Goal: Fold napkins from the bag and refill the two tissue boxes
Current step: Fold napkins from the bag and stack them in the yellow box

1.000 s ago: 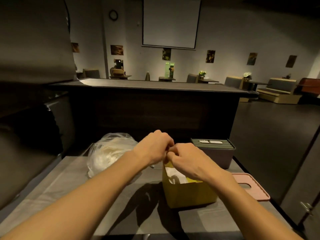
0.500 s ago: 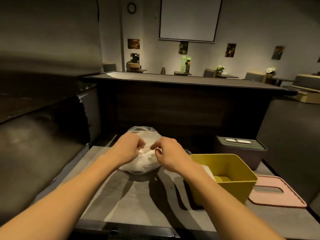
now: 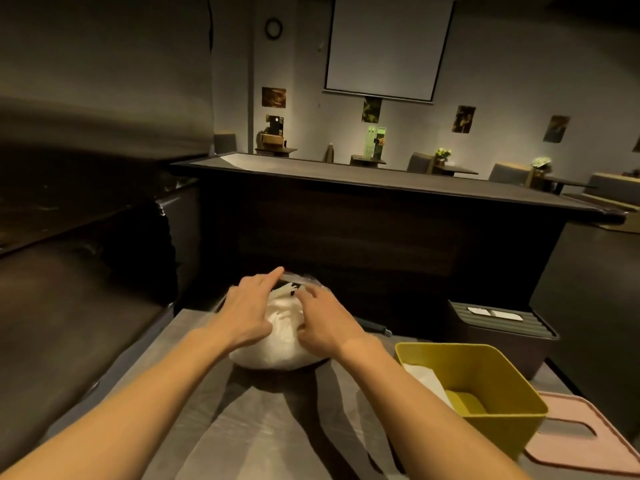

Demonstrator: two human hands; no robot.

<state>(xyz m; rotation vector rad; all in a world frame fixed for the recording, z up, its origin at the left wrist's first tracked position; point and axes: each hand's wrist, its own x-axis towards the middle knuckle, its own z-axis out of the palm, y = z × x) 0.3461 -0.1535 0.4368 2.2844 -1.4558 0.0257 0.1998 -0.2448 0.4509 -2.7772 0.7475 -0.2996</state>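
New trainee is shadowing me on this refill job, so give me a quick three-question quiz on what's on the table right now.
1. True or false: the yellow tissue box is open-topped.
2. Both hands are at the: A) pink lid B) napkin bag C) dark closed box
3. What white item lies in the yellow box?

Key: 1 true. 2 B: left hand and right hand are at its top. 3 a napkin.

Both hands cover much of the bag (image 3: 277, 351), so the right hand's (image 3: 325, 325) fingertips and its grip cannot be told. The pink lid (image 3: 588, 441) is cut off by the right edge, and the yellow box (image 3: 498, 386) hides most of the napkin (image 3: 424, 377) inside it
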